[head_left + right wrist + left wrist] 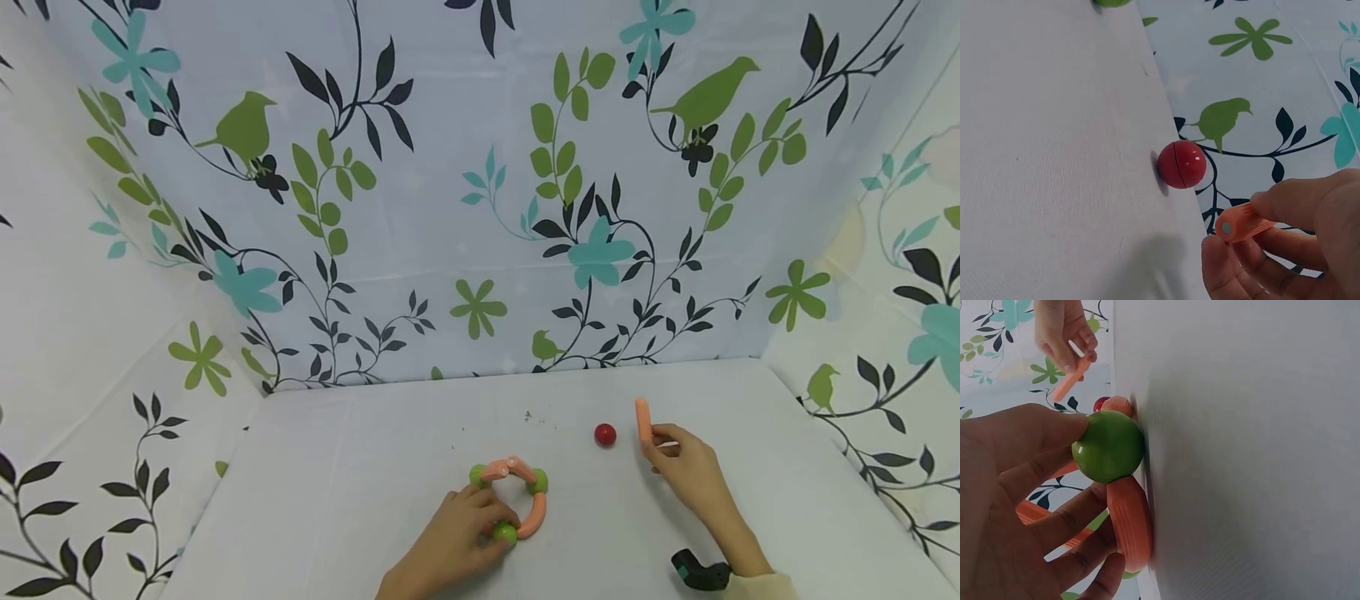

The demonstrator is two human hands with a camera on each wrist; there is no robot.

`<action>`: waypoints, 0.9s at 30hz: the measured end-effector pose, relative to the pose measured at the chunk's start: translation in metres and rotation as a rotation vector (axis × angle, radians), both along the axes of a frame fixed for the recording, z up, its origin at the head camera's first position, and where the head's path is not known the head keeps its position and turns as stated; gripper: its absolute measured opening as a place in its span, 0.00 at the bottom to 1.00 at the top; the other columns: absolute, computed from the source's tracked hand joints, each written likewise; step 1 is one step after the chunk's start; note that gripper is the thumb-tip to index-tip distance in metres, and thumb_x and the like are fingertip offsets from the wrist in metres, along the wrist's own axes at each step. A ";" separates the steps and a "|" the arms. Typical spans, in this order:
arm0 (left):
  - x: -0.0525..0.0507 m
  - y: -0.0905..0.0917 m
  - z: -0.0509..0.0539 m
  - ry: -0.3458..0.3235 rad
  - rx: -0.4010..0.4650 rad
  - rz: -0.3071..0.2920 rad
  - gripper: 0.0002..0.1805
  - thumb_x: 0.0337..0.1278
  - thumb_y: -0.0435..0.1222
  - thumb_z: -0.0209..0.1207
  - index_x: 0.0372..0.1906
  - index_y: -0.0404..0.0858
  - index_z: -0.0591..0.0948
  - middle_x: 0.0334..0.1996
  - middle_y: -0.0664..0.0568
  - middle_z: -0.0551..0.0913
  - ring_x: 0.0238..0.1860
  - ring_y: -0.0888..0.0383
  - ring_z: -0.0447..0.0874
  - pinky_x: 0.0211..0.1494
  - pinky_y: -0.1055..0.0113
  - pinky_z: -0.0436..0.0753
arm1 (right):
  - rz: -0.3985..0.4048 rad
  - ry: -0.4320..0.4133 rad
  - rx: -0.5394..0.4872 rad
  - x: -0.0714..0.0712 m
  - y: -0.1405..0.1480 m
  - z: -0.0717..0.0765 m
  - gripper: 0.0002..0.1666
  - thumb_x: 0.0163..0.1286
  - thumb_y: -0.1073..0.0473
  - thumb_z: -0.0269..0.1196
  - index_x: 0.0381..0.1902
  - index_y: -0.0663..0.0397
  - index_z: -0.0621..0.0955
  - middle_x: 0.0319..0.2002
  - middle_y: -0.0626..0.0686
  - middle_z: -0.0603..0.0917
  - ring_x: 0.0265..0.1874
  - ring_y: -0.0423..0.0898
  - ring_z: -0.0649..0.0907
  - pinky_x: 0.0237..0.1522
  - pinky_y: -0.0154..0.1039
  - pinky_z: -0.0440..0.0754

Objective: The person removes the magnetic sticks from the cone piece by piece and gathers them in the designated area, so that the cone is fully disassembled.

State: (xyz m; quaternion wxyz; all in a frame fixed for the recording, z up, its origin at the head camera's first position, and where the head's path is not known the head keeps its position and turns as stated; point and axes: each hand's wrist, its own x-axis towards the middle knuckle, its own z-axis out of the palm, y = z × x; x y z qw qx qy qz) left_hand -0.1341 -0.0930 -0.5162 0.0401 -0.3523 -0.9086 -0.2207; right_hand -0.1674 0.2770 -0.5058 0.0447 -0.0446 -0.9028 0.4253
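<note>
My left hand (467,533) holds the near-left part of a ring made of orange rods and green balls. Its thumb presses a green ball (1110,447), and its fingers curl by a curved orange rod (1130,524) that touches this ball. Along the ring's right side runs another curved orange rod (535,515). My right hand (692,477) pinches a separate orange rod (1244,223) between thumb and fingers, above the table. A small grey disc shows on that rod's end in the right wrist view. Left of this hand, a glossy red ball (1182,164) with a dark seam lies on the table.
Beside my right forearm lies a black angled object (701,572) with a teal patch. The white table (360,450) ends at a patterned cloth (420,208) at the back, and similar cloth hangs at both sides.
</note>
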 end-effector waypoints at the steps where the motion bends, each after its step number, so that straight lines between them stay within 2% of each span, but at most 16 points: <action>1: 0.000 0.000 0.000 0.006 -0.001 0.001 0.09 0.59 0.43 0.69 0.44 0.60 0.88 0.40 0.69 0.84 0.46 0.67 0.74 0.43 0.70 0.66 | -0.009 -0.007 0.012 0.000 0.001 -0.001 0.25 0.75 0.57 0.65 0.63 0.68 0.78 0.52 0.65 0.86 0.37 0.48 0.90 0.31 0.32 0.84; 8: -0.003 -0.004 0.000 -0.004 0.008 0.016 0.10 0.59 0.40 0.68 0.44 0.58 0.88 0.42 0.69 0.83 0.49 0.65 0.74 0.48 0.67 0.71 | -0.048 -0.005 0.121 -0.003 0.005 -0.006 0.24 0.72 0.58 0.67 0.58 0.71 0.81 0.43 0.62 0.89 0.42 0.54 0.88 0.29 0.32 0.81; 15: -0.005 -0.007 -0.002 -0.041 0.031 0.034 0.13 0.54 0.35 0.66 0.42 0.57 0.88 0.42 0.69 0.83 0.50 0.65 0.74 0.52 0.64 0.75 | -0.057 0.004 0.178 -0.007 0.002 -0.011 0.21 0.67 0.59 0.69 0.53 0.68 0.84 0.36 0.57 0.89 0.34 0.46 0.84 0.33 0.36 0.77; 21: -0.009 -0.008 -0.004 -0.069 0.055 0.015 0.14 0.52 0.33 0.65 0.40 0.56 0.87 0.41 0.69 0.82 0.48 0.66 0.74 0.55 0.65 0.77 | -0.065 -0.026 0.191 -0.008 0.002 -0.017 0.20 0.66 0.60 0.70 0.51 0.68 0.84 0.33 0.54 0.87 0.30 0.44 0.80 0.29 0.35 0.74; 27: -0.010 -0.010 -0.002 -0.111 0.053 0.019 0.14 0.53 0.32 0.64 0.40 0.55 0.86 0.42 0.68 0.81 0.51 0.65 0.75 0.58 0.63 0.79 | -0.074 -0.041 0.186 -0.007 0.002 -0.018 0.19 0.67 0.59 0.70 0.51 0.67 0.84 0.34 0.53 0.86 0.31 0.45 0.80 0.29 0.34 0.74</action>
